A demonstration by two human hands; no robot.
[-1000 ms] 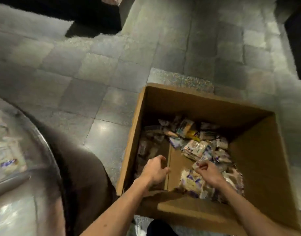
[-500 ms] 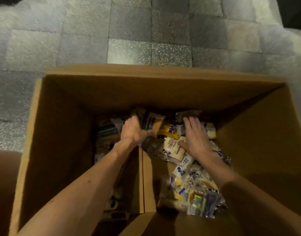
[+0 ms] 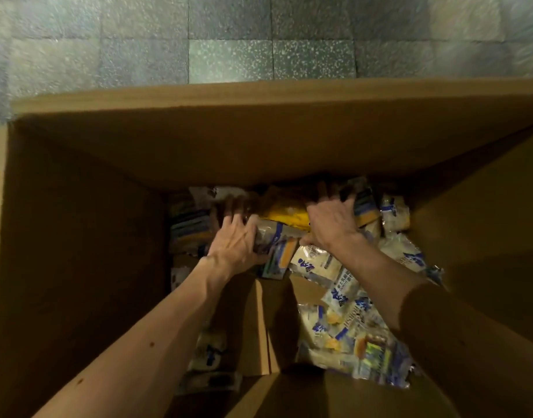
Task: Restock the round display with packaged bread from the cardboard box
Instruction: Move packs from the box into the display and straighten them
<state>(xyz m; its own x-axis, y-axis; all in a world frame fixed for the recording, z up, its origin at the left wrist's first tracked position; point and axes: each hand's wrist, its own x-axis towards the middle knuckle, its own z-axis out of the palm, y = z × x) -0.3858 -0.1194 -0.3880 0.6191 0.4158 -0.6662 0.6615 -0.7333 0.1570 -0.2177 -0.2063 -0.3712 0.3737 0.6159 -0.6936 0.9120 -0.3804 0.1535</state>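
A big open cardboard box fills the view. Several packaged breads in clear and white wrappers with blue print lie at its bottom, mostly on the right side. Both my arms reach deep toward the far wall. My left hand curls around the end of a clear bread package with a blue stripe, thumb under it. My right hand lies palm down, fingers spread, on packs by the far wall. Between the hands lies a yellow package. The round display is out of view.
A cardboard flap stands upright inside the box between my forearms. More dark packs lie in shadow at the left of the bottom. Grey speckled floor tiles stretch beyond the far rim.
My view has swung from the display's edge down over the box and closer. Both hands moved from the near side to the far wall, and the left hand closed around a package.
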